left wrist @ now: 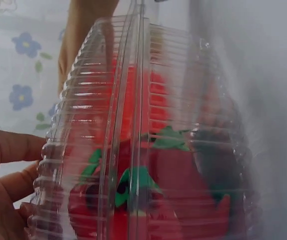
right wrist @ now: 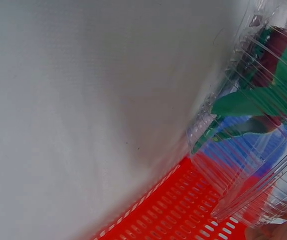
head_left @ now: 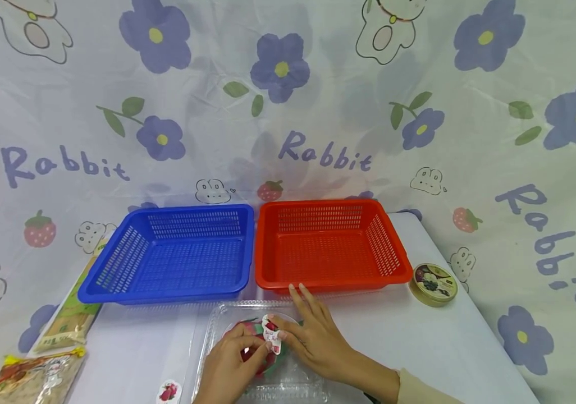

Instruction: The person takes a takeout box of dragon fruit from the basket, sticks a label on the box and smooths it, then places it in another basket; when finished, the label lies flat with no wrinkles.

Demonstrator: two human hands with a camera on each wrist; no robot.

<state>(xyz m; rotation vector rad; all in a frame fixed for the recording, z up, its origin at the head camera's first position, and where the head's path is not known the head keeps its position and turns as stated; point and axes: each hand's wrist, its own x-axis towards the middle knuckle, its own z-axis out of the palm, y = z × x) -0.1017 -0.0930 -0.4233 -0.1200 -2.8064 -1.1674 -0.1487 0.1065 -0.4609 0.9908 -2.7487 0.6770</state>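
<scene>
A clear plastic clamshell box lies on the table in front of me, closed over red fruit with green scales, which looks like dragon fruit. Above its lid is a small white sticker with a red fruit picture and writing. My left hand pinches the sticker's lower left edge between thumb and forefinger. From the other side, my right hand holds its upper right edge with thumb and forefinger, the other fingers stretched toward the red basket. Whether the sticker touches the lid cannot be told.
A blue basket and a red basket stand side by side behind the box. A round tin is at right. Bagged food, a long green packet and another fruit sticker lie at left.
</scene>
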